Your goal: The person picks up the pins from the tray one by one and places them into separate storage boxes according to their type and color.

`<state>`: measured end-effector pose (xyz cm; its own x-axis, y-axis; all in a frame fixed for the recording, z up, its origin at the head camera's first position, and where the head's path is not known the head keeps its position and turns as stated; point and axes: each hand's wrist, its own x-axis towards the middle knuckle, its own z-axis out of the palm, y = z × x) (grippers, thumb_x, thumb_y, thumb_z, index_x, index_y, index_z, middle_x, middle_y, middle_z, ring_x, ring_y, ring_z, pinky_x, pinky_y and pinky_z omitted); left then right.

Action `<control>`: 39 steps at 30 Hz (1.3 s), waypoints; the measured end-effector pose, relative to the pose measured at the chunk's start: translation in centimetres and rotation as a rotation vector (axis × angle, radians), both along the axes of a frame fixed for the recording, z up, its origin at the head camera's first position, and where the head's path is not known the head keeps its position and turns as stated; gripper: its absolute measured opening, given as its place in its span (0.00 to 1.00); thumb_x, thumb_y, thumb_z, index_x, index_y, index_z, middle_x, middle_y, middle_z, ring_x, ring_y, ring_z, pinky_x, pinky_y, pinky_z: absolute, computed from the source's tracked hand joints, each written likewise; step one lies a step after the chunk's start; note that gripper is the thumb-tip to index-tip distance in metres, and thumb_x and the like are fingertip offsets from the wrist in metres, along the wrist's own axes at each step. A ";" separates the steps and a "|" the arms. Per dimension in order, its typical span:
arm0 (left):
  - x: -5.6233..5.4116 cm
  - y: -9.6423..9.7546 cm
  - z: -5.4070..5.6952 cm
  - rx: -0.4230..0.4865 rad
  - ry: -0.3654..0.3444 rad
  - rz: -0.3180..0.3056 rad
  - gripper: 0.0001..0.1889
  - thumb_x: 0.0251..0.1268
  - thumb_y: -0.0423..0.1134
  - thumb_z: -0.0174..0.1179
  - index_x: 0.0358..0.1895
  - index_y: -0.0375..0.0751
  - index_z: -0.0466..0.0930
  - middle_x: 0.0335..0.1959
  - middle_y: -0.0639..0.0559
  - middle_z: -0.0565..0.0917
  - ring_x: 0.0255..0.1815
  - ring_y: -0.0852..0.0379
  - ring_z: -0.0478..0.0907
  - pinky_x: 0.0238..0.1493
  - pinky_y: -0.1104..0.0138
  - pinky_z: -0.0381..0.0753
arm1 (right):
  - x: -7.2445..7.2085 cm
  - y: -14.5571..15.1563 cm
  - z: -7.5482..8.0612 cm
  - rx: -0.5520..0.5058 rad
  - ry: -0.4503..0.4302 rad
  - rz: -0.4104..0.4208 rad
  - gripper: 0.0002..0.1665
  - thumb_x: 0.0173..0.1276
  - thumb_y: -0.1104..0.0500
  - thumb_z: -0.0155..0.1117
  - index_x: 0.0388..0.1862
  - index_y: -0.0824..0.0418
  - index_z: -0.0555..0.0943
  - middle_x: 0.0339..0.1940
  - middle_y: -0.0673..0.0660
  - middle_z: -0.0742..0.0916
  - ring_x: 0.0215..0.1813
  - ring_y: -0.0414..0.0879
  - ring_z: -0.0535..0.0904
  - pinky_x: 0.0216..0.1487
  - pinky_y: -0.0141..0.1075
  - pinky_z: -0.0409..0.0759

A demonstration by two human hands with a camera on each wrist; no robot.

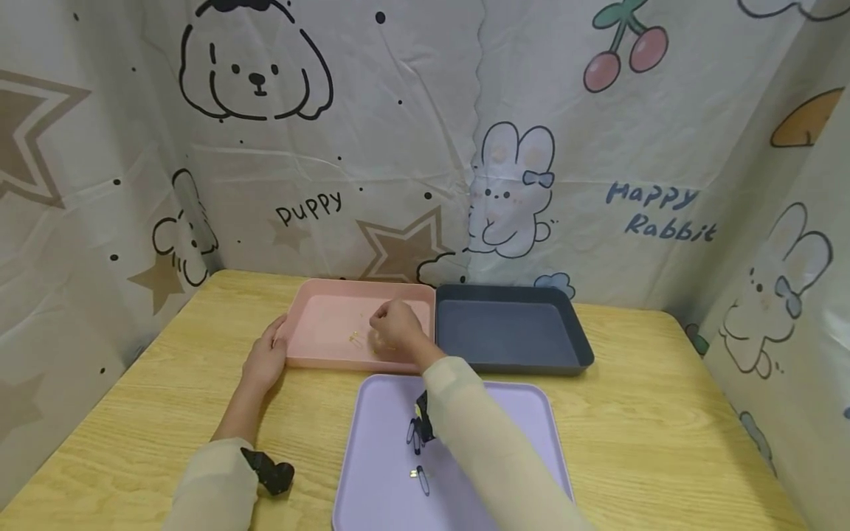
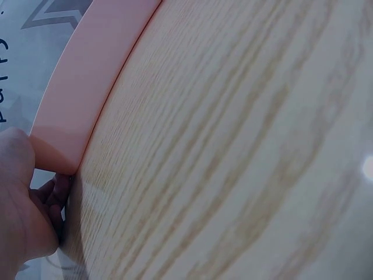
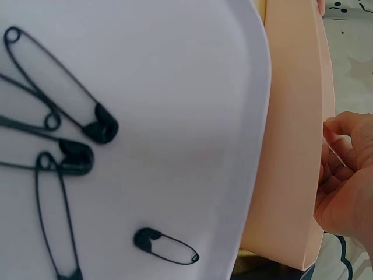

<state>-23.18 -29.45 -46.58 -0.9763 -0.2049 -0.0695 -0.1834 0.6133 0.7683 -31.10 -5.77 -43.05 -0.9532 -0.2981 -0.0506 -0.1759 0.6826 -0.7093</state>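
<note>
Bits point(image 1: 354, 337), gold-coloured, are lying in the pink rectangular tray point(image 1: 322, 317) beside the curled right hand point(image 1: 400, 327), its hold unclear; left hand point(image 1: 265, 360) gripping that tray's edge; before it, black safety pins point(image 1: 423, 483) are dotting the lavender tray point(image 1: 373, 472).

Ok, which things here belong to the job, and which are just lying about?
Seemingly part of the job:
pink tray, gripped by the left hand
small gold pieces inside it, near the right hand
purple tray and its black safety pins

Apparently idle:
dark tray, untouched, though possibly for later
printed cloth, just backdrop
</note>
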 end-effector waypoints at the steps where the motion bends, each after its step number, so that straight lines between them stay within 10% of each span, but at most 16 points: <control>1: 0.0 0.0 0.0 -0.001 -0.002 -0.002 0.27 0.74 0.46 0.28 0.75 0.52 0.44 0.71 0.29 0.53 0.71 0.29 0.48 0.66 0.34 0.46 | 0.0 0.0 0.0 0.007 0.010 0.007 0.11 0.66 0.57 0.57 0.34 0.61 0.84 0.35 0.53 0.86 0.32 0.42 0.76 0.34 0.31 0.74; 17: -0.4 -0.1 0.0 0.010 -0.025 -0.034 0.27 0.75 0.44 0.26 0.75 0.48 0.41 0.72 0.28 0.49 0.73 0.30 0.45 0.68 0.36 0.44 | 0.5 2.4 0.9 0.072 0.100 0.107 0.10 0.65 0.56 0.58 0.37 0.59 0.85 0.32 0.51 0.85 0.28 0.39 0.73 0.29 0.28 0.70; 39: -0.3 -0.1 -0.1 -0.011 -0.035 -0.052 0.28 0.75 0.44 0.25 0.75 0.47 0.40 0.73 0.29 0.47 0.72 0.28 0.44 0.68 0.37 0.44 | 5.3 8.3 2.5 0.124 0.155 0.240 0.08 0.64 0.54 0.61 0.37 0.55 0.83 0.28 0.49 0.81 0.27 0.39 0.70 0.28 0.29 0.68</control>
